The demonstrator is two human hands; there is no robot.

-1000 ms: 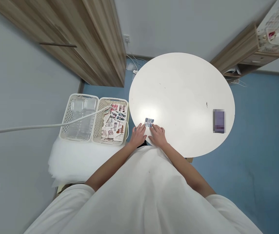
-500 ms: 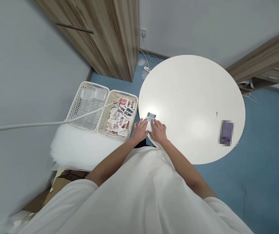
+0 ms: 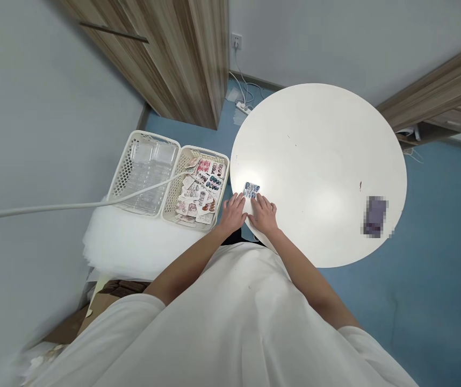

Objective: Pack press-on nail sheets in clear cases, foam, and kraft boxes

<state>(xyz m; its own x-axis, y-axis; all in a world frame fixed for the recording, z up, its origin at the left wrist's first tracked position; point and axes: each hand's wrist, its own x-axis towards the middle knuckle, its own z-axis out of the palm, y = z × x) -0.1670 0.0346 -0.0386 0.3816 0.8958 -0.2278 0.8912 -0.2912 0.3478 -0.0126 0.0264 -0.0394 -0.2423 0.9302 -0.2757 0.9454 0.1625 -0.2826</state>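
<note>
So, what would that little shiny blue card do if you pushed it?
The little card lies flat, so it would probably slide rather than roll. The white table gleams as if smooth, so a gentle push may do. Small and thin-looking, it's likely light.

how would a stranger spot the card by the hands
Find the big white table. By its near edge, the small bluish card lies just beyond the left hand and right hand. Unlike the cards heaped in the basket, this one lies apart.

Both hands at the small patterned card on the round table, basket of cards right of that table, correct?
No: the head view shows the basket of cards left of the table. Left hand and right hand are at the small patterned card.
</note>
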